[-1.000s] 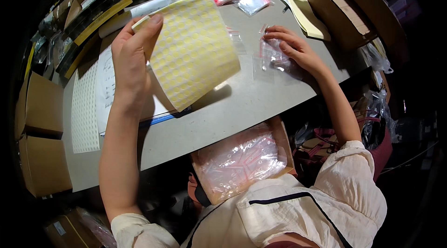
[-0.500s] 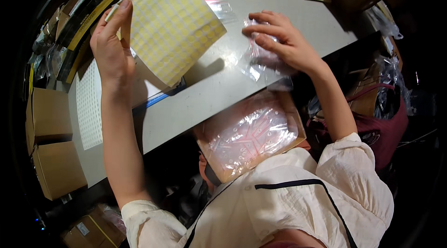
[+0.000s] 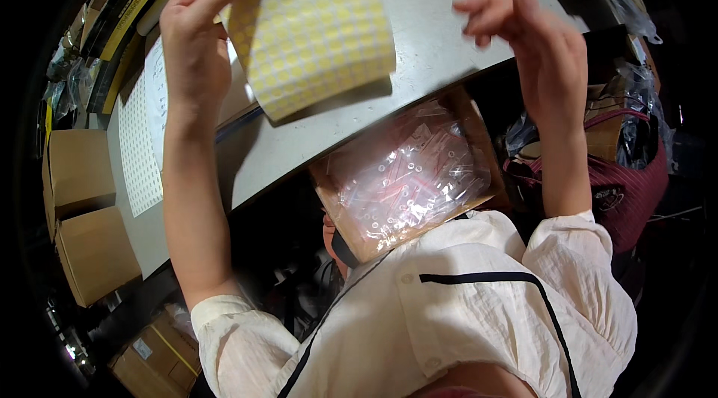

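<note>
1. Head view, hands: the left hand [image 3: 196,32] pinches the left edge of a yellow sheet of small round stickers [image 3: 314,24] between thumb and fingers, holding it lifted above the far part of the grey desk [image 3: 299,151]. The right hand [image 3: 535,39] is raised above the desk's right corner with its fingers loosely curled; nothing can be made out in it, though a clear film would be hard to see there.
2. Head view, risk: the sheet is gripped along one edge only, so its free side could droop, curl or slip; in my judgement a quick move of the right hand could crease it or brush stickers loose.
3. Head view, the sheet: thin and flexible, pale yellow, covered in tight rows of dots, its lower edge bowed and casting a shadow on the desk.
4. Head view, surroundings: an open cardboard box of clear plastic bags holding small parts [image 3: 407,181] sits below the desk's near edge, on the person's lap. A white sheet of labels [image 3: 138,147] lies at the desk's left edge, with brown cardboard boxes [image 3: 78,207] just beyond it
</note>
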A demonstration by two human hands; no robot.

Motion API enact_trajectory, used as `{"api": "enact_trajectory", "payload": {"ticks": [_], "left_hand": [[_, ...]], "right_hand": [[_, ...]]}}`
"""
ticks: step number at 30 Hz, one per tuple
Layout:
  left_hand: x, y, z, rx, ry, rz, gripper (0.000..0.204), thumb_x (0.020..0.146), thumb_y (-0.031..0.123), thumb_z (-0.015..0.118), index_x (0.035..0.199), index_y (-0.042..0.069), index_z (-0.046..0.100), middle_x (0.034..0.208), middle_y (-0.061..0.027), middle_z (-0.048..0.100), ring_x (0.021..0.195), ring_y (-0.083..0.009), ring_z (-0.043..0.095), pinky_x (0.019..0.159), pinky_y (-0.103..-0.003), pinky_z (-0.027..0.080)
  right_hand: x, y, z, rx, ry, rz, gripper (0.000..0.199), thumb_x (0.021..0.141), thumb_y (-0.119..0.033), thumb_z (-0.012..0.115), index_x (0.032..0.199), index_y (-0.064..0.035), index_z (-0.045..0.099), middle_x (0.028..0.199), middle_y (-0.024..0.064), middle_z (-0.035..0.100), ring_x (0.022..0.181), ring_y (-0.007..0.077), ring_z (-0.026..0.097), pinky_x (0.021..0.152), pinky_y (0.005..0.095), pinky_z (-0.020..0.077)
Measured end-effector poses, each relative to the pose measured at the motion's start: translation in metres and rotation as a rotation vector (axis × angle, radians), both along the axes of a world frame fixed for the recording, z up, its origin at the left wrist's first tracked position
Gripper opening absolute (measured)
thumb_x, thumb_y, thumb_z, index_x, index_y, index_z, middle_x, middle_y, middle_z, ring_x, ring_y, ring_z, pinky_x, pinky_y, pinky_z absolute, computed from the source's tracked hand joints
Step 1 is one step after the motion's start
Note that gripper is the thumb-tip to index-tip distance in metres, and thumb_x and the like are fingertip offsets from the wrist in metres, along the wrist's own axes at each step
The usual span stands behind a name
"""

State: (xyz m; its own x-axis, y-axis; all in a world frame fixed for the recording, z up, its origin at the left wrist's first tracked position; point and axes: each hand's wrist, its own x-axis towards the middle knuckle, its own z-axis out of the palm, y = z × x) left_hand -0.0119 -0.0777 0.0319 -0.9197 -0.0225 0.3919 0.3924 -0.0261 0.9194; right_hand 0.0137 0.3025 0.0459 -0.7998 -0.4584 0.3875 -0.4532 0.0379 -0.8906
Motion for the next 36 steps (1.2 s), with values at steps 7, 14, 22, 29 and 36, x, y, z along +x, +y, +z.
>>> {"api": "enact_trajectory", "payload": {"ticks": [7, 14, 22, 29, 36], "left_hand": [[0.031, 0.052, 0.022, -0.069, 0.074, -0.071, 0.023, 0.093, 0.007, 0.080, 0.115, 0.004, 0.074, 0.105, -0.0028, 0.075, 0.096, -0.0105, 0.070, 0.086, -0.025, 0.056], [0.021, 0.035, 0.023, -0.081, 0.099, 0.001, 0.022, 0.092, 0.007, 0.078, 0.114, 0.003, 0.073, 0.110, -0.0032, 0.074, 0.102, -0.0104, 0.069, 0.093, -0.026, 0.054], [0.016, 0.027, 0.018, -0.348, 0.018, 0.136, 0.040, 0.100, 0.027, 0.073, 0.130, 0.002, 0.067, 0.129, -0.0104, 0.068, 0.124, -0.0197, 0.062, 0.110, -0.034, 0.046], [0.014, 0.034, 0.008, -0.384, -0.070, 0.118, 0.042, 0.099, 0.026, 0.076, 0.132, 0.001, 0.068, 0.128, -0.0104, 0.072, 0.122, -0.0188, 0.065, 0.108, -0.033, 0.049], [0.017, 0.031, 0.011, -0.660, 0.107, 0.114, 0.049, 0.087, 0.012, 0.088, 0.128, -0.002, 0.066, 0.122, -0.0112, 0.073, 0.112, -0.0158, 0.069, 0.098, -0.030, 0.056]], "right_hand": [[-0.073, -0.064, 0.019, 0.268, -0.321, 0.332, 0.092, 0.098, -0.081, 0.044, 0.139, -0.0014, 0.066, 0.132, 0.0091, 0.070, 0.123, 0.0172, 0.064, 0.106, 0.0366, 0.0490], [-0.114, -0.115, 0.015, 0.210, -0.502, 0.520, 0.063, 0.107, -0.055, 0.056, 0.135, 0.0008, 0.067, 0.127, 0.0072, 0.070, 0.118, 0.0130, 0.064, 0.102, 0.0325, 0.0496], [-0.122, -0.129, 0.006, 0.085, -0.323, 0.513, 0.044, 0.102, -0.026, 0.072, 0.138, -0.0017, 0.068, 0.132, 0.0079, 0.068, 0.122, 0.0157, 0.062, 0.106, 0.0328, 0.0488], [-0.119, -0.123, -0.006, 0.061, 0.190, 0.357, 0.041, 0.094, -0.014, 0.079, 0.133, -0.0023, 0.072, 0.124, 0.0092, 0.067, 0.114, 0.0178, 0.066, 0.097, 0.0303, 0.0524], [-0.116, -0.121, -0.003, 0.085, 0.337, 0.365, 0.040, 0.092, -0.013, 0.080, 0.130, -0.0015, 0.072, 0.117, 0.0110, 0.068, 0.106, 0.0181, 0.068, 0.088, 0.0312, 0.0560]]}}
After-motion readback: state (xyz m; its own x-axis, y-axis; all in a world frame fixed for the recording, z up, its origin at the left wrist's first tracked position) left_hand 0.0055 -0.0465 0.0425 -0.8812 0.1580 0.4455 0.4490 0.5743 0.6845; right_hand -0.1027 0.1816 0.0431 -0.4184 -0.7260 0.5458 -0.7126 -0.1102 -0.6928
